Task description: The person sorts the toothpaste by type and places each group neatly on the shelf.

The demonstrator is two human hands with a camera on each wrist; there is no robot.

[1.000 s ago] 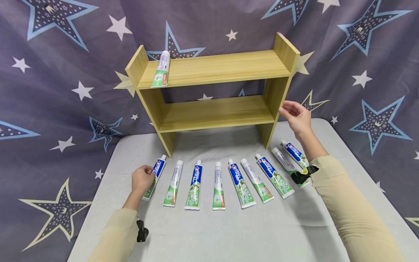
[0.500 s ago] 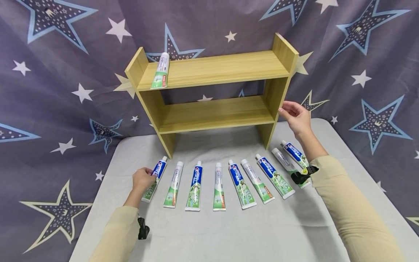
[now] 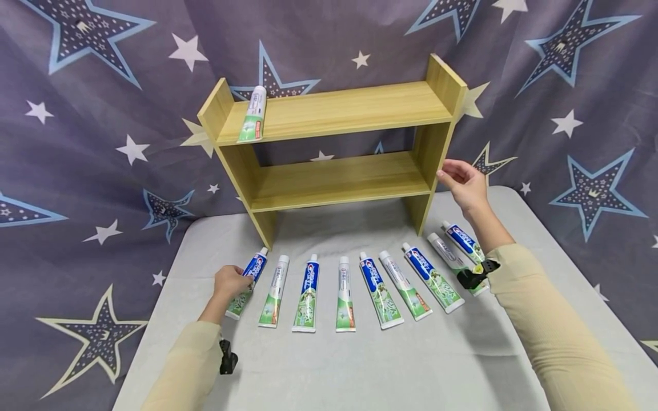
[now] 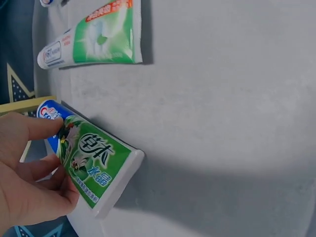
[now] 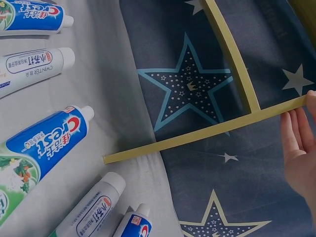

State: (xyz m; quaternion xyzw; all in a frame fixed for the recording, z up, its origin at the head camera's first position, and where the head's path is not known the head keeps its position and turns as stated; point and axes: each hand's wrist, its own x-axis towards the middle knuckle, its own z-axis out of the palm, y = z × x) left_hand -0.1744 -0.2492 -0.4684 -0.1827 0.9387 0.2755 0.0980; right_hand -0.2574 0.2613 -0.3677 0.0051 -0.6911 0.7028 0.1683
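Since earlier frame, your left hand (image 3: pixel 231 282) closed further round leftmost toothpaste tube (image 3: pixel 247 282), front-left of wooden shelf (image 3: pixel 334 142).
Head view: your right hand (image 3: pixel 465 184) flat, fingers straight against shelf's right side panel.
Left wrist view: fingers (image 4: pixel 39 129) curled round tube's green end, tube on grey table (image 4: pixel 222 123).
Right wrist view: straight fingers (image 5: pixel 296 143) touching shelf edge.

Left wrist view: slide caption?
Left hand grips a green-and-blue toothpaste tube on the grey table; another tube lies beyond.

Staged studio: star backdrop (image 3: pixel 92 114), draped table (image 3: pixel 360 365)
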